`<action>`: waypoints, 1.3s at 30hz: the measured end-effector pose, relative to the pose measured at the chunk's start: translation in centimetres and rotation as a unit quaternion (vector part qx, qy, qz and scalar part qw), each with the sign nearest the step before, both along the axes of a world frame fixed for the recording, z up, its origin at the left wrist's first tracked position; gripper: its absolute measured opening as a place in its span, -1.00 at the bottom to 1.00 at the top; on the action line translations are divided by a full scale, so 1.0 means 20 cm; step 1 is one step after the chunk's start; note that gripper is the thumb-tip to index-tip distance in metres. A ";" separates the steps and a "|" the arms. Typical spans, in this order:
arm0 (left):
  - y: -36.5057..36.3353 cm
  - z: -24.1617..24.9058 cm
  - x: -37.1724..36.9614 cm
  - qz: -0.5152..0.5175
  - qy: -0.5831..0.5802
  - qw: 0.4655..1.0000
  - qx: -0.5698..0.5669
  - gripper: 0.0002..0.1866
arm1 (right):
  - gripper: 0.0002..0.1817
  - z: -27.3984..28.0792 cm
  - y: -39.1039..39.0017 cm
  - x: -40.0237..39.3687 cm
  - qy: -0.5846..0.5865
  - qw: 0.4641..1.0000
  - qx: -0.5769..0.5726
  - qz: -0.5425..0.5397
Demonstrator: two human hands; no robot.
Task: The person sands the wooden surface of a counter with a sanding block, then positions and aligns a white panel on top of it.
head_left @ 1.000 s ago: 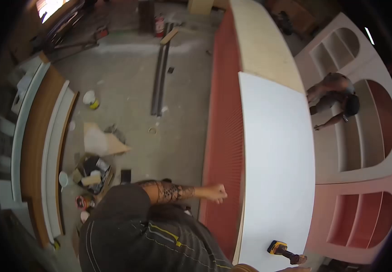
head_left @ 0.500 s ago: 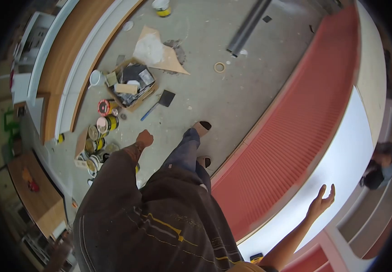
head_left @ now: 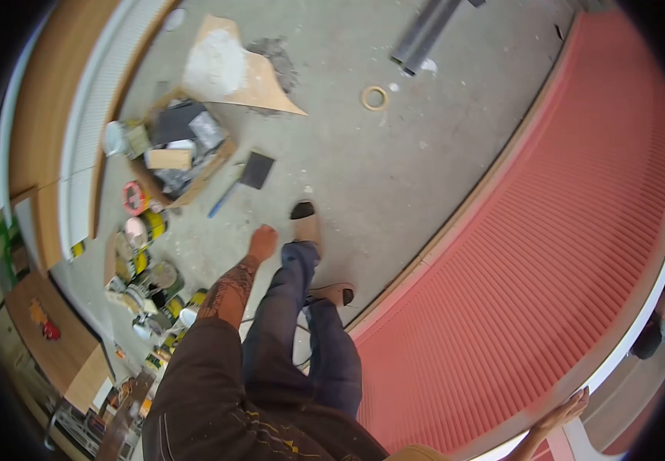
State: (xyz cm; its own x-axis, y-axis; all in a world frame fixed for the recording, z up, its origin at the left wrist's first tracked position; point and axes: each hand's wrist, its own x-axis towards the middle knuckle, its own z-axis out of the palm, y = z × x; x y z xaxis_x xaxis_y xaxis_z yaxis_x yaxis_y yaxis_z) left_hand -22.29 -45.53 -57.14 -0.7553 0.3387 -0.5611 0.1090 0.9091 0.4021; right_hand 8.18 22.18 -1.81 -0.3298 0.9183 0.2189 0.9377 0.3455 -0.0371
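My left hand (head_left: 263, 243) hangs over the concrete floor beside my leg, fingers curled in, with nothing visible in it. Nearest to it lie a blue-handled tool with a flat dark square head (head_left: 255, 170) and my shoe (head_left: 306, 223). On my other side, my right hand (head_left: 563, 415) rests on the pale top edge of a curved counter (head_left: 517, 276), its fingers stretched out. The counter's front is pink and finely ribbed. Most of its white top is hidden from this angle.
Left stand several paint cans (head_left: 136, 230) and a cardboard box (head_left: 221, 157) of scraps. A tape ring (head_left: 374, 97), a plywood offcut (head_left: 271, 88) and dark long profiles (head_left: 428, 34) lie ahead. Beyond the counter is another person (head_left: 659, 315). A curved wooden counter (head_left: 52, 100) stands left.
My right hand has come down from above the white top onto the counter's edge. My feet have shifted, and the view has tilted so the ribbed front fills more of it.
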 end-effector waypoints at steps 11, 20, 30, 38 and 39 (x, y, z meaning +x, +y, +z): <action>-0.38 -1.39 -0.18 0.578 -0.240 0.749 0.218 -0.45 | -0.41 0.20 0.01 0.17 -0.206 0.973 -0.004 0.107; -0.54 -1.46 -0.43 0.173 -0.045 0.964 0.196 -0.09 | -0.52 0.09 -0.15 -0.09 0.058 0.997 -0.013 -0.057; -0.16 -0.80 -0.38 0.595 -0.094 0.774 0.195 -0.39 | -0.53 -0.01 -0.15 -0.08 -0.172 0.962 0.100 0.185; 0.29 0.28 -0.27 0.664 -0.097 0.676 0.305 -0.38 | -0.48 0.01 -0.28 -0.32 0.026 0.999 0.008 -0.023; 0.30 0.39 -0.33 0.595 -0.245 0.665 0.378 -0.62 | -0.48 0.01 -0.28 -0.32 0.052 0.998 0.009 -0.026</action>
State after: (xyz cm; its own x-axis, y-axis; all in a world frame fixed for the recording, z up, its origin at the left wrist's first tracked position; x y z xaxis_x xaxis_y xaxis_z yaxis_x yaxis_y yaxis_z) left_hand -28.97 -39.63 -49.43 -0.5302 -0.0103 -0.8478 -0.8199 -0.2482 0.5158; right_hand 1.77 16.54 -1.58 -0.2555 0.9295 0.2659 0.9460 0.2971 -0.1299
